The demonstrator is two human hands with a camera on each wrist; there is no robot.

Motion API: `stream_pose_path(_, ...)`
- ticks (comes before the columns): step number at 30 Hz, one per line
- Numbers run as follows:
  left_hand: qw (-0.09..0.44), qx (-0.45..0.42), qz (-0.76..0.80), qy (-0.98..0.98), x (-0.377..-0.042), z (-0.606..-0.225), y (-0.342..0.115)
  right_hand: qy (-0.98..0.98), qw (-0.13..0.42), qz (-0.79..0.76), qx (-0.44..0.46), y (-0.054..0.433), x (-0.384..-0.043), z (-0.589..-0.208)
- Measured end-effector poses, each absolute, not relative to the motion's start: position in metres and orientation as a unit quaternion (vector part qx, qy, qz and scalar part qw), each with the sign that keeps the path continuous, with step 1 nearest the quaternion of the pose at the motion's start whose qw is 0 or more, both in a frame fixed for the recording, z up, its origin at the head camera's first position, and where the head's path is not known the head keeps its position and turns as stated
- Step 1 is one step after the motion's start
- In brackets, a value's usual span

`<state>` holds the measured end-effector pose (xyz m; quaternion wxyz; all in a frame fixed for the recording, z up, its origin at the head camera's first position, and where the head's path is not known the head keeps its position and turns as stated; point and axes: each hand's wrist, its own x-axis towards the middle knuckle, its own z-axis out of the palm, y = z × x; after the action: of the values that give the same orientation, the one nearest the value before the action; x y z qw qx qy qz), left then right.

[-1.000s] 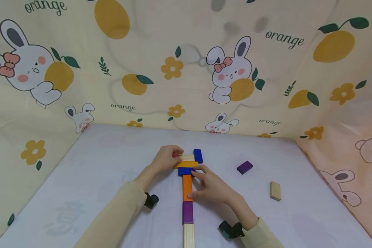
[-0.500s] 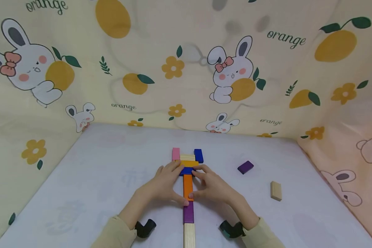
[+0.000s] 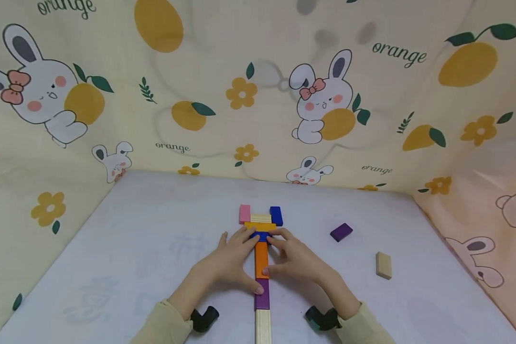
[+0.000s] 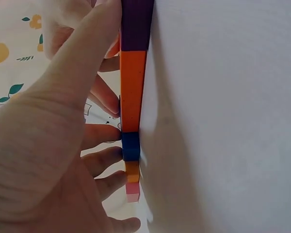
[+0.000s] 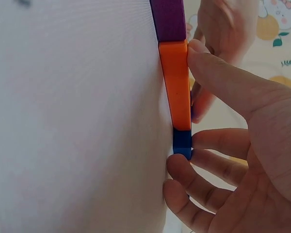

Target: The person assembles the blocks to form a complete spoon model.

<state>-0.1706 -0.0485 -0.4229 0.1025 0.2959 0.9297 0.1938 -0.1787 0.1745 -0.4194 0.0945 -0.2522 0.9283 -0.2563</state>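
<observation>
A line of wooden blocks runs up the table: a pale block (image 3: 263,326), a purple block (image 3: 263,302), an orange block (image 3: 262,258) and a blue block (image 3: 262,236). At its far end lie a yellow crosswise block (image 3: 260,226), pale strips (image 3: 260,218), a pink block (image 3: 244,213) and another blue block (image 3: 276,216). My left hand (image 3: 225,263) is spread along the left side, fingertips at the blue and yellow blocks, thumb on the purple one. On the right side, my right hand (image 3: 298,260) touches the orange block with its thumb and the nearer blue block with its fingertips.
A loose purple block (image 3: 341,232) and a loose pale block (image 3: 384,265) lie on the white table to the right. Black wrist cameras (image 3: 204,319) sit under both wrists. A printed cloth (image 3: 258,119) hangs behind the table.
My left hand has left the pink block at the far end and come back toward me to the line's left side. Its thumb has slid slightly nearer on the purple block. My right hand stays put.
</observation>
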Motion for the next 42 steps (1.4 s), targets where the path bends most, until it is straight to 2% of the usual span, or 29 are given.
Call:
stream_pose_path(23,0.103,0.297,0.196,0.929,-0.172,-0.417,-0.043,0.924,0.098,-0.274,-0.249,0.182,-0.177,-0.415)
stream_pose_path(27,0.104,0.288,0.2,0.931,-0.172,-0.42,-0.044,0.913,0.081,-0.305,-0.259,0.189,-0.182,-0.413)
stream_pose_path(34,0.094,0.281,0.207,0.932,-0.171,-0.424,-0.045,0.908,0.013,-0.343,-0.242,0.241,-0.203,-0.396)
stream_pose_path(37,0.095,0.281,0.209,0.932,-0.17,-0.424,-0.045,0.913,0.019,-0.349,-0.209,0.276,-0.214,-0.389)
stream_pose_path(42,0.096,0.281,0.207,0.932,-0.17,-0.423,-0.045,0.914,0.058,-0.372,-0.15,0.33,-0.232,-0.382)
